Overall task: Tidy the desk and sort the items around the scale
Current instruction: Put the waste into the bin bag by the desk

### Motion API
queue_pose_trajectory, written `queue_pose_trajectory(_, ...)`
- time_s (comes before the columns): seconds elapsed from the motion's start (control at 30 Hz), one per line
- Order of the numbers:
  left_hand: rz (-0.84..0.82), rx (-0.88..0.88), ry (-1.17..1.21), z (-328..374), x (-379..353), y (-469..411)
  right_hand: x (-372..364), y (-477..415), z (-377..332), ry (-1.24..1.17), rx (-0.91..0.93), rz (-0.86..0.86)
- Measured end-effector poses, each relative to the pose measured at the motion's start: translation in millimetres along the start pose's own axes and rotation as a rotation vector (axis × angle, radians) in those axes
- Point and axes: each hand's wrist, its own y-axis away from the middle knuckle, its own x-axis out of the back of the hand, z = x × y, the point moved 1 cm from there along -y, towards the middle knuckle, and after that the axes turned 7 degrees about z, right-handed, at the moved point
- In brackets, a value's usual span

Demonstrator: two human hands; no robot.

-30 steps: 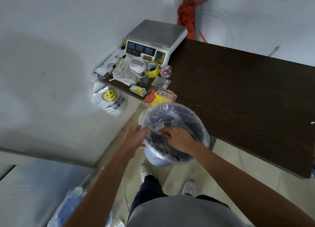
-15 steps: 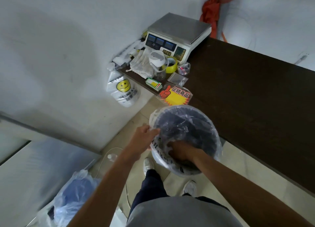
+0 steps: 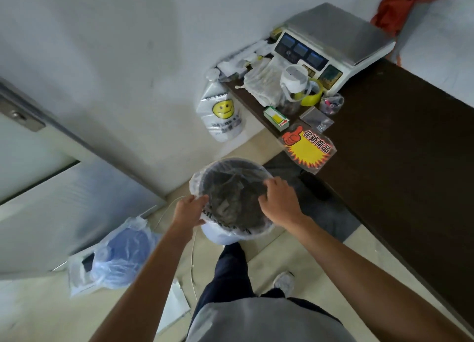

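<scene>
Upright lined bin (image 3: 232, 235), mouth up, both hands (image 3: 188, 210) (image 3: 280, 204) gripping rim liner

Lighting: soft, even, diffuse; source not visible. Shadows: broad faint grey patches on the white wall (image 3: 115, 46); darker shade beneath the dark desk (image 3: 410, 174) edge. Glare: pale sheen on the scale (image 3: 333, 31) platform and the metal door panel (image 3: 64, 213). Sharpness: slight motion blur throughout, strongest lower left. Distortion: wide-angle bending of straight lines toward the edges. Exposure: moderately bright, colours muted.
</scene>
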Motion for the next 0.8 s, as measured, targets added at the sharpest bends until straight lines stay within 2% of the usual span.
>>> queue_pose_trajectory(0.1,0.049,0.04,0.069,-8.8,18.6,-13.5,-7.3,-21.6,-3.8,-0.002,-0.104,-0.059)
queue_pose_trajectory(0.2,0.064,0.045,0.13,-12.4,36.3,-23.1,-15.7,-50.3,-7.5,-0.118,-0.209,-0.202)
queue_pose_trajectory(0.3,0.05,0.049,0.147,-16.9,53.1,-40.0,-27.1,-75.0,-22.0,-0.187,-0.197,-0.308)
queue_pose_trajectory(0.43,0.033,0.045,0.135,-22.4,59.2,-78.2,-44.2,-111.7,-38.0,-0.267,-0.219,-0.326)
queue_pose_trajectory(0.6,0.015,0.034,-0.076,-28.5,53.2,-146.6,-77.0,-166.3,-51.7,-0.277,-0.304,-0.32)
queue_pose_trajectory(0.8,-0.026,0.121,-0.32,-48.1,36.4,-252.7,-149.6,-240.5,-53.1,-0.268,-0.381,-0.374)
